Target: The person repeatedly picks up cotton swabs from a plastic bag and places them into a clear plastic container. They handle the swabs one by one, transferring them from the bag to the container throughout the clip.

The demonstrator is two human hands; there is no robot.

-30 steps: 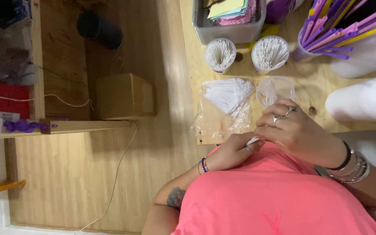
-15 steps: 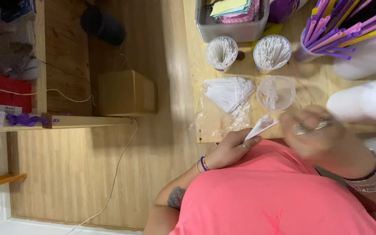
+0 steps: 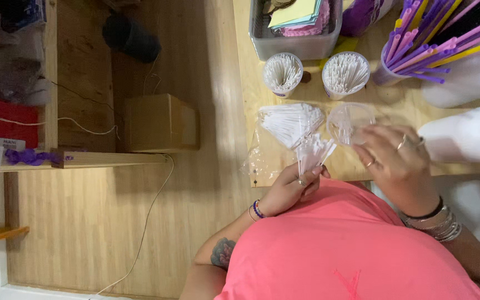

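Fingers of the left hand (image 3: 290, 189) now pinch a small fan of white paper sticks (image 3: 313, 151), lifted at the tabletop's near edge; half a second back only a thin sliver showed there. Meanwhile the right hand (image 3: 398, 161) has swung over to the clear plastic cup (image 3: 348, 121), fingers curled loosely against its rim, so sticks and cup sit close together. Just beside them lies the bagged bundle of white sticks (image 3: 290, 122); two filled cups (image 3: 283, 72) stand behind, and a white bottle (image 3: 465, 133) crowds the right.
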